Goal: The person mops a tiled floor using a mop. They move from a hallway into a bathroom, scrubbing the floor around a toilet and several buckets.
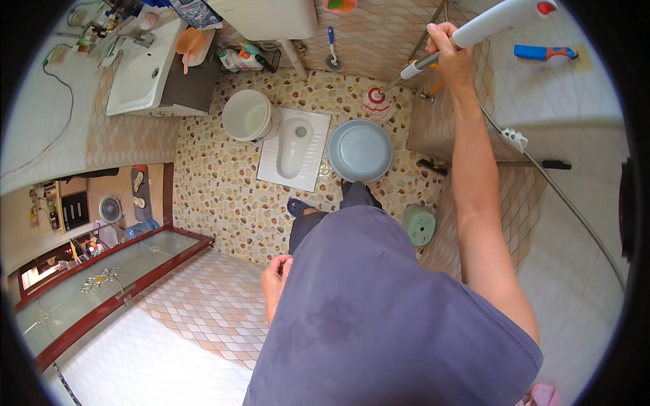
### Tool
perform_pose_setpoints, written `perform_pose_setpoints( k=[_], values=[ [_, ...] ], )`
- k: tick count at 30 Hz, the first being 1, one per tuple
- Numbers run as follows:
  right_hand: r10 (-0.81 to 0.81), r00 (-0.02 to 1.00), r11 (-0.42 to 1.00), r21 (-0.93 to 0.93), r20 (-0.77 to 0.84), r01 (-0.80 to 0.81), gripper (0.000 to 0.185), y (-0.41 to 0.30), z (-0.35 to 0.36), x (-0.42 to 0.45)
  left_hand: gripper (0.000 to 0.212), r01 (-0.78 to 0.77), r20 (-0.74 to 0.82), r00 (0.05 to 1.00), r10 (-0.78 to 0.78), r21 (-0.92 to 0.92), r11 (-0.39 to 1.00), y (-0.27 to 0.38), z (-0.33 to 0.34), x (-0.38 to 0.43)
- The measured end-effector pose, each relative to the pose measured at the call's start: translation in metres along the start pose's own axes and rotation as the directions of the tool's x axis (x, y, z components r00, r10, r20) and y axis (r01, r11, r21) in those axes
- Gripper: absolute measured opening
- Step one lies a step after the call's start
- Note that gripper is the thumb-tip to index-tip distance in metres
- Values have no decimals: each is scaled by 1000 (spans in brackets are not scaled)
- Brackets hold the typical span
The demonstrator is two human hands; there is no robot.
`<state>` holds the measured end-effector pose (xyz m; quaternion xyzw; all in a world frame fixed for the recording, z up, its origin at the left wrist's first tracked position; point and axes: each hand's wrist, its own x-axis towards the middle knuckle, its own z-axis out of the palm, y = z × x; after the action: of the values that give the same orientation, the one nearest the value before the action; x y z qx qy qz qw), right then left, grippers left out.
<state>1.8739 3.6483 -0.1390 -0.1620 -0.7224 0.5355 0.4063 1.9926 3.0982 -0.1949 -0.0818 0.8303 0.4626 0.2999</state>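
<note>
At the upper right, my right hand (447, 43) grips the pole of a mop just below its thick white handle (497, 25). The mop head (378, 104), with a red and white hub and pale strands, rests on the pebble-patterned floor in the corner. Near it stands a round grey-blue basin (360, 149), right in front of my feet. My left hand (278, 274) hangs beside my hip with its fingers curled, and nothing shows in it. Left of the basin, a squat toilet (296, 147) is set in the floor, with a white bucket (247, 115) beside it.
A washbasin (144, 71) is at the upper left, near a rack of bottles (249, 58). A toilet brush (332, 48) hangs on the back wall. A green stool (420, 225) stands by the right wall. The red-framed glass door (117, 284) opens at the lower left; a hose (563, 203) runs down the right.
</note>
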Motion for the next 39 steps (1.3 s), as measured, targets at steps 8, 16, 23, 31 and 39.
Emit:
perform_pose_setpoints(
  k=[8,16,23,31,39],
  values=[
    [-129,983,962,-223,129,155,20,-21,98,-21,30,-464,8,880,476,-202,862,133,-21,11],
    [-24,872,998,-40,489,50,11,-27,180,-168,45,-804,-319,573,755,-399,441,262,23,38],
    [852,519,473,318,75,-822,27,82,132,-207,32,-765,-88,405,910,-577,284,248,26,22],
    [878,97,-368,790,470,-490,26,105,151,-201,31,-650,232,0,973,-739,177,280,-48,-26],
    [785,345,-408,848,515,-338,21,33,154,-174,31,-782,-315,319,894,-621,60,302,-67,-54]
  ],
)
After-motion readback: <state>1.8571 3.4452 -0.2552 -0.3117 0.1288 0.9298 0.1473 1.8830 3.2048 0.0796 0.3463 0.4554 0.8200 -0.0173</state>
